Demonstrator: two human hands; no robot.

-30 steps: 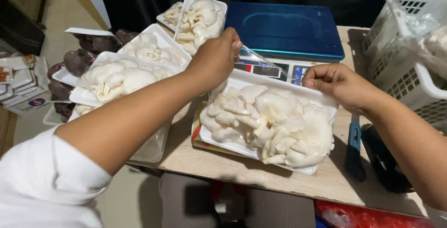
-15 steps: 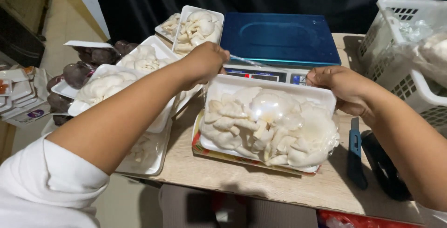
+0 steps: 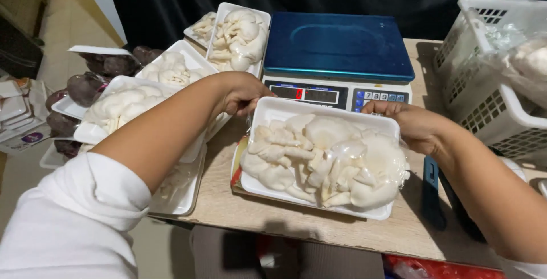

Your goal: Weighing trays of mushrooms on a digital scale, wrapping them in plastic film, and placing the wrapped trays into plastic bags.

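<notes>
A white foam tray (image 3: 273, 110) heaped with pale oyster mushrooms (image 3: 319, 156) lies on the wooden table (image 3: 222, 188), covered with clear film. My left hand (image 3: 242, 92) grips the tray's far left corner. My right hand (image 3: 407, 124) holds its far right corner, pinching the film. Just behind the tray stands a digital scale with a blue platform (image 3: 337, 44).
Several more white trays of mushrooms (image 3: 239, 37) line the left and back of the table. Dark purple tubers (image 3: 85, 85) sit in trays further left. A white plastic basket (image 3: 490, 97) stands at the right. A blue-handled tool (image 3: 431, 191) lies by my right forearm.
Both hands have drawn back toward me along the tray's far edge, pulling the film down over the mushrooms. The tray sits slightly nearer the table's front.
</notes>
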